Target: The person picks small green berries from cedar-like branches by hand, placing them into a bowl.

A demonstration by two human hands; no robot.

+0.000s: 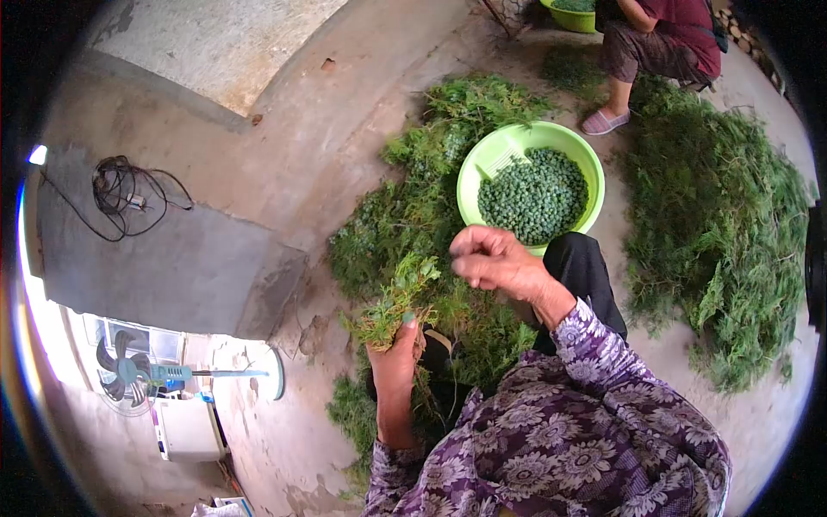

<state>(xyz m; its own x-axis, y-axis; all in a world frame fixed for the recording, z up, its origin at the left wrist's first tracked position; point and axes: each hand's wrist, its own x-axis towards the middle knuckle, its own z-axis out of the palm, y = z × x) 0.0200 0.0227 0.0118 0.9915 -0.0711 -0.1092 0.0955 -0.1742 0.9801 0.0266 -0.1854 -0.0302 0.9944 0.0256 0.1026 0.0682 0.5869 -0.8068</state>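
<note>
views: one, head | mount: on the person's head | facing: forward and steeply down onto the concrete floor [284,172] | lens: fisheye, dark round rim | range: near, left hand [394,366] with herb sprig [398,297] and right hand [493,258] mid-frame

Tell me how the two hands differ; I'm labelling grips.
The left hand grips a leafy sprig in a fist; the right hand has curled fingers with no sprig. The left hand is over the greens, the right hand nearer the green basin. Both wear purple floral sleeves.
</note>
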